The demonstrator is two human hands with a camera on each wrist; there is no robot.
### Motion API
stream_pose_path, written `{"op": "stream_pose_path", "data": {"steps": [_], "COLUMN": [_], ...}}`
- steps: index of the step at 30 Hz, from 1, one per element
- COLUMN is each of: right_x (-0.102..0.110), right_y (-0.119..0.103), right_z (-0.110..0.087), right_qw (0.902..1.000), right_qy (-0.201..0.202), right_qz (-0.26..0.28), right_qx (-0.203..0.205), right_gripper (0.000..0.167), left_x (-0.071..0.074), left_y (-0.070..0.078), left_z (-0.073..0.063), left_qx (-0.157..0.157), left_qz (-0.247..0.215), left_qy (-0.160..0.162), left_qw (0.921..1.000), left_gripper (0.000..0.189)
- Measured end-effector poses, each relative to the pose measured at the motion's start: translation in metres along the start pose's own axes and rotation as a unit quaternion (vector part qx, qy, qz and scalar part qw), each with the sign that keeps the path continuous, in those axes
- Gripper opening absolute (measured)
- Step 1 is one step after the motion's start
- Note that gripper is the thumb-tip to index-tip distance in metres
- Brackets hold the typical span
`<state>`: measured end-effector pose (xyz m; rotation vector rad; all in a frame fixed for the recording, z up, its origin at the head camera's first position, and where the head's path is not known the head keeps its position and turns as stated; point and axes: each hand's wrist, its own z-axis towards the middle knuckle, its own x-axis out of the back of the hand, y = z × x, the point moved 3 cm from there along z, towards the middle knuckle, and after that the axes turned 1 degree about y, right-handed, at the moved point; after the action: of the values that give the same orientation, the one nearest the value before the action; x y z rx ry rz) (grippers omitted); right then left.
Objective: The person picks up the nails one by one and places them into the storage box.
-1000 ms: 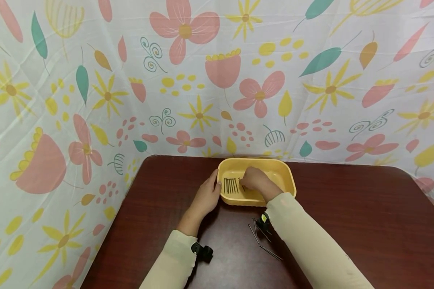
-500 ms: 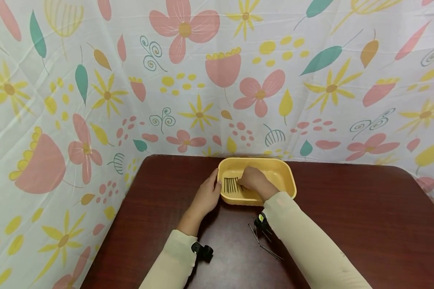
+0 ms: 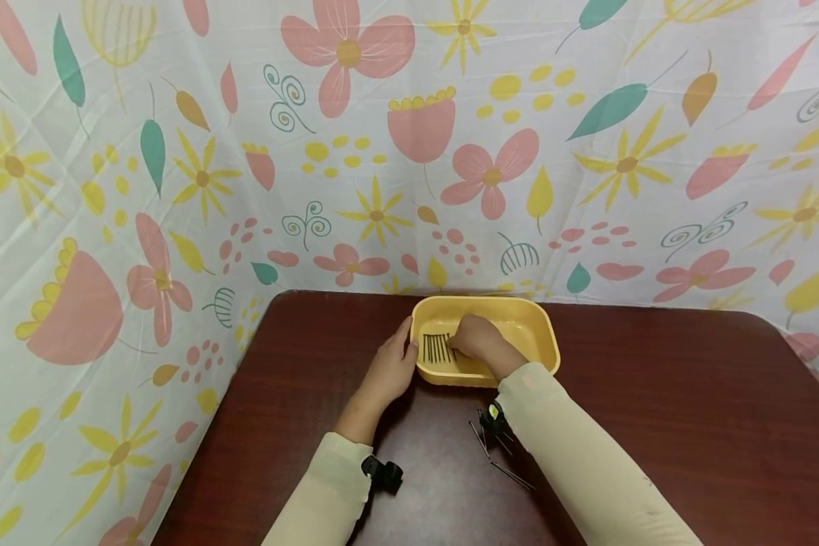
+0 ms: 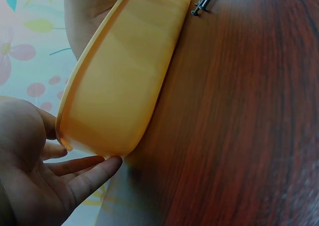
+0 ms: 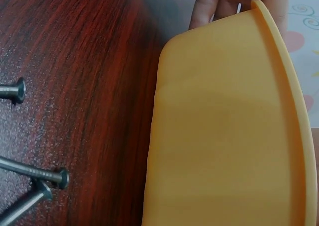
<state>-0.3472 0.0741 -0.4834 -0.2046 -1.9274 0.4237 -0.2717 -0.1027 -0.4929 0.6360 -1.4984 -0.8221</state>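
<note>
A yellow plastic tray sits at the table's far edge. Inside its left part lies a row of several dark nails, side by side. My right hand reaches over the front rim, fingertips curled down around a nail at the row's right end; its upper part is hidden by the fingers. My left hand rests against the tray's left end. In the left wrist view, extended fingers touch the outside of the tray's wall.
Several loose nails lie on the dark red-brown table in front of the tray, partly beneath the right wrist's camera. Another small black camera is strapped at the left sleeve. A flowered cloth hangs directly behind the table.
My right hand has shifted slightly left toward the row, and the nail at its fingertips now stands more in line beside the others. My left hand has stayed at the tray's end.
</note>
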Motion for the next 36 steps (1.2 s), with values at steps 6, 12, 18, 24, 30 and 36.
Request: {"op": "stream_pose_path", "data": {"steps": [6, 12, 18, 24, 30, 36], "right_x": [-0.0007, -0.0017, -0.0005, 0.0028, 0.0029, -0.0003], "right_y": [0.0026, 0.0039, 0.0019, 0.0003, -0.0005, 0.0006], "right_z": [0.0011, 0.0019, -0.0018, -0.0062, -0.0073, -0.0038], "right_qw": [0.9997, 0.9996, 0.9994, 0.9988, 0.9987, 0.9990], "right_qy": [-0.001, -0.001, -0.007, -0.010, -0.011, -0.008], "right_qz": [0.023, 0.025, 0.034, 0.047, 0.049, 0.042], "right_qx": [0.007, 0.011, 0.009, 0.013, 0.008, 0.009], "right_gripper": [0.047, 0.047, 0.047, 0.047, 0.049, 0.048], "left_x": [-0.0004, -0.0008, -0.0004, 0.0004, -0.0001, -0.0004], "left_y": [0.0005, 0.0000, 0.0012, 0.0026, 0.0032, 0.0021], "left_z": [-0.0009, -0.0011, -0.0017, -0.0021, -0.0018, -0.0017], "left_qx": [0.002, 0.000, 0.002, -0.003, 0.002, 0.005], "left_qz": [-0.005, -0.007, -0.009, -0.013, -0.010, -0.012], "left_qy": [-0.001, 0.000, -0.001, 0.000, -0.001, 0.001], "left_qw": [1.0000, 1.0000, 1.0000, 0.9999, 0.9999, 0.9999], "left_gripper": [0.058, 0.058, 0.058, 0.058, 0.058, 0.058]}}
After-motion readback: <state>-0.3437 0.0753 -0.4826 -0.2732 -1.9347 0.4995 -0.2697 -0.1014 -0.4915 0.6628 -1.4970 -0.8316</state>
